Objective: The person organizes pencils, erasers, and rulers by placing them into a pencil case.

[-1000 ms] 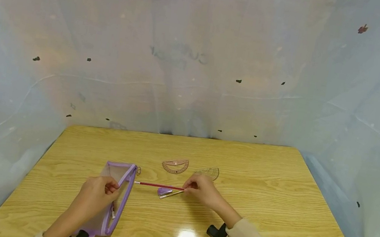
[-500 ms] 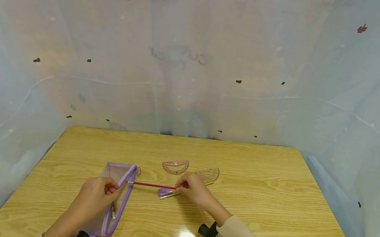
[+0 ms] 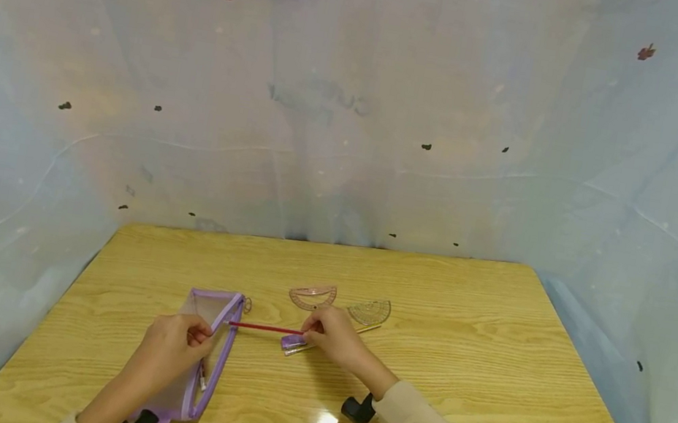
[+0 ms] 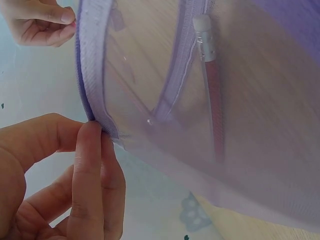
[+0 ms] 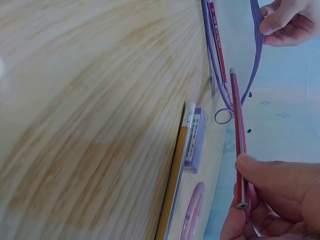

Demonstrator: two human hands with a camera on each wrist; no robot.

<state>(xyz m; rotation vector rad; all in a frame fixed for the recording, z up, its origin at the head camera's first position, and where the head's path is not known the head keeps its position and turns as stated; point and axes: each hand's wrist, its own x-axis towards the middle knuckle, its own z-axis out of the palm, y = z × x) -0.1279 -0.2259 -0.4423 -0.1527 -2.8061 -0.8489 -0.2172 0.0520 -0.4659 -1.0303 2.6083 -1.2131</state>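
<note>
- Left hand (image 3: pixel 173 352): thumb and fingertips closed together, pinching the near zip edge (image 4: pixel 94 65) of the purple mesh pencil pouch (image 3: pixel 177 389). No change over the last second; pouch hasn't shifted either.
- Pouch: lying on the table, mouth parted. One red pencil with a white eraser tip (image 4: pixel 212 95) already inside.
- Right hand (image 3: pixel 335 337): has moved left toward the pouch. Thumb and fingers pinched tight on a second red pencil, the striped red pencil (image 5: pixel 239 120), near the end away from its eraser.
- Striped pencil, main change: a second ago its eraser end was just outside the pouch rim; now past it, between the two zip edges. Most of the shaft is outside, so I'd call it started, not done. Depth inside: cannot tell.
- Purple-sleeved eraser (image 5: pixel 197 142) and yellow pencil (image 5: pixel 172 192): side by side on the table, unmoved; the hand's shift uncovered more of the pencil's far end.
- Pink protractor (image 3: pixel 310 307): beyond the right hand, same place.
- Clear protractor (image 3: pixel 370 311): partly covered by the hand earlier, now fully visible.
- Wood-grain table (image 3: pixel 451 385), then pale cloth backdrop (image 3: pixel 342 190) behind: unchanged.
</note>
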